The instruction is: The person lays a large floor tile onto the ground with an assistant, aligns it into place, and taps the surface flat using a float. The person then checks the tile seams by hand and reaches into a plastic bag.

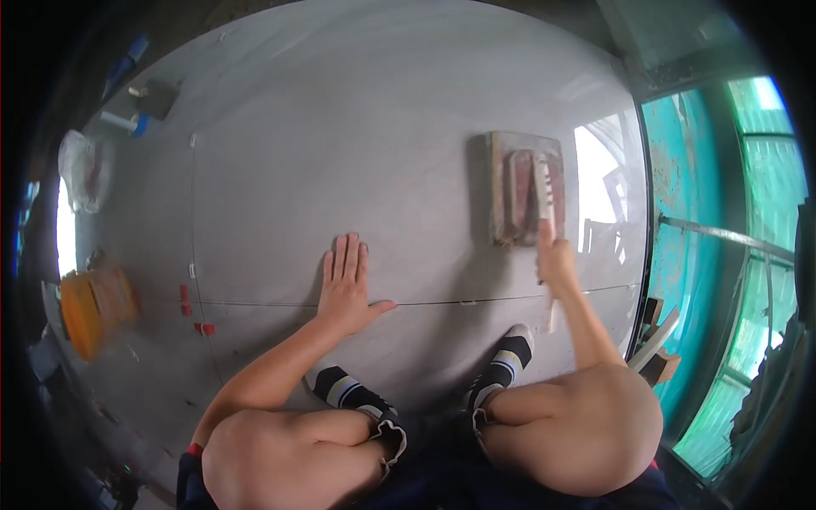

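My left hand (344, 293) lies flat on the large grey tile (340, 161), fingers stretched out and apart, its palm near the dark joint line. My right hand (557, 265) is closed around a long pale stick-like tool (545, 191) with dark notches along it, slightly blurred. The tool's upper end overlaps a worn rectangular block with a handle (501, 191), which looks like a float and rests on the tile. Whether the tool touches the block I cannot tell. My feet in striped socks (510, 361) are on the floor near the joint.
Small white clips (193, 270) sit in the joints, and red wedges (204, 328) lie at the left. A yellow-orange container (82, 314) and a clear plastic bag (81, 170) stand on the left. Wood pieces (661, 367) and a metal bar (722, 231) are at the right edge.
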`<state>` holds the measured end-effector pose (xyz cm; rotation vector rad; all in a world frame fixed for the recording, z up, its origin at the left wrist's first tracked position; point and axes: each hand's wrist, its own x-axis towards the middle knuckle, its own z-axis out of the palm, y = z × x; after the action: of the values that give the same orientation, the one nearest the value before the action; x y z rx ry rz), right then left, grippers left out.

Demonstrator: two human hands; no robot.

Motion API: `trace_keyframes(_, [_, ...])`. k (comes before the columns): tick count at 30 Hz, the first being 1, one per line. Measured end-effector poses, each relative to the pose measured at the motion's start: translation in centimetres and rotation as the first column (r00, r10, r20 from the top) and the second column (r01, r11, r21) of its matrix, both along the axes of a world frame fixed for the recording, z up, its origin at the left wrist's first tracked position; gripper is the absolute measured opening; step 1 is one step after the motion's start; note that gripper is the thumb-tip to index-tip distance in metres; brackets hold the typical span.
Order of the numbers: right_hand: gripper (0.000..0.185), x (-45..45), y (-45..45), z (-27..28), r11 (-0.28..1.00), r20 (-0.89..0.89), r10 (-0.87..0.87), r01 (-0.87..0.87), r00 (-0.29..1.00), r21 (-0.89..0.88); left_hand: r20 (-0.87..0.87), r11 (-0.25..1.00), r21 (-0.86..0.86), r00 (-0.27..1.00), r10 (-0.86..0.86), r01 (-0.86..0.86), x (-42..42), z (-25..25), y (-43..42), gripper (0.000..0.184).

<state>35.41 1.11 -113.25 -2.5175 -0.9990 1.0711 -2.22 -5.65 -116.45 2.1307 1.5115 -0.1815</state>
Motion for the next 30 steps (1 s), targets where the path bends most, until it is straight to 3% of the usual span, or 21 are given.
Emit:
trace_keyframes(2, [0.074, -0.5, 0.5, 0.4, 0.993, -0.152, 0.033, -0.049, 0.988, -0.105, -0.039, 0.999, -0.003, 0.998, -0.039, 0.039, -0.1, 0.5, 1.4, 0.11])
trace_keyframes(5, [0.088, -2.3, 0.2, 0.7, 0.962, -0.013, 0.262, -0.262, 0.965, -0.075, -0.128, 0.989, -0.067, 0.982, -0.136, 0.128, -2.4, 3.5, 4.6, 0.096])
trace_keyframes(6, [0.089, -2.6, 0.5, 1.3, 0.946, -0.051, 0.313, -0.316, 0.948, -0.071, -0.123, 0.985, -0.092, 0.98, -0.155, 0.144, -3.8, 3.4, 5.8, 0.098])
trace_keyframes(8, [0.089, -3.6, 1.0, 1.1, 0.958, -0.081, 0.273, -0.278, 0.959, -0.064, -0.219, 0.969, -0.238, 0.968, -0.119, 0.065, -5.0, 5.5, 8.9, 0.092])
trace_keyframes(10, [0.084, -4.1, 1.5, 0.3, 0.963, -0.17, 0.26, -0.269, 0.95, -0.029, -0.311, 0.95, -0.181, 0.901, -0.302, 0.256, -4.2, 7.6, 11.7, 0.077])
trace_keyframes(13, [0.079, -4.4, 1.3, -0.9, 0.97, -0.287, 0.243, -0.229, 0.927, 0.083, -0.273, 0.936, -0.116, 0.896, -0.351, 0.332, -1.2, 5.9, 13.9, 0.059])
trace_keyframes(16, [0.076, -4.7, 1.2, -1.3, 0.975, -0.398, 0.199, -0.14, 0.895, 0.173, -0.032, 0.993, 0.12, 0.999, -0.002, 0.006, 3.2, 1.0, 13.8, 0.048])
trace_keyframes(19, [0.07, -3.0, 1.4, 0.8, 0.99, -0.653, 0.13, -0.131, 0.746, 0.047, 0.223, 0.936, 0.204, 0.945, 0.24, -0.286, 6.0, -4.0, 13.0, 0.043])
trace_keyframes(21, [0.066, -2.7, 0.5, 0.7, 0.992, -0.733, 0.065, -0.126, 0.677, -0.029, 0.242, 0.868, 0.372, 0.937, 0.251, -0.328, 8.4, -5.7, 10.4, 0.046])
trace_keyframes(22, [0.065, -2.9, 0.2, 0.3, 0.993, -0.662, 0.11, -0.103, 0.741, 0.05, 0.252, 0.822, 0.452, 0.933, 0.256, -0.347, 9.7, -6.0, 8.8, 0.048])
trace_keyframes(24, [0.062, -3.3, 0.0, -1.1, 0.971, -0.491, 0.186, -0.084, 0.851, 0.222, -0.02, 0.803, 0.574, 0.978, 0.207, -0.158, 11.9, -6.1, 4.8, 0.06])
trace_keyframes(25, [0.06, -3.0, -0.1, -2.3, 0.94, -0.41, 0.268, -0.144, 0.872, 0.308, -0.073, 0.854, 0.504, 0.979, 0.19, -0.128, 13.2, -4.9, 2.8, 0.068])
trace_keyframes(27, [0.06, -0.5, 1.2, 2.4, 0.954, -0.437, 0.297, -0.278, 0.849, 0.107, -0.152, 0.909, 0.409, 0.977, 0.151, -0.077, 14.0, -2.8, 0.3, 0.08])
trace_keyframes(30, [0.056, 1.0, 1.8, 5.2, 0.949, -0.353, 0.27, -0.186, 0.896, 0.255, -0.144, 0.921, 0.389, 0.985, 0.098, -0.034, 11.9, -2.6, -0.6, 0.088])
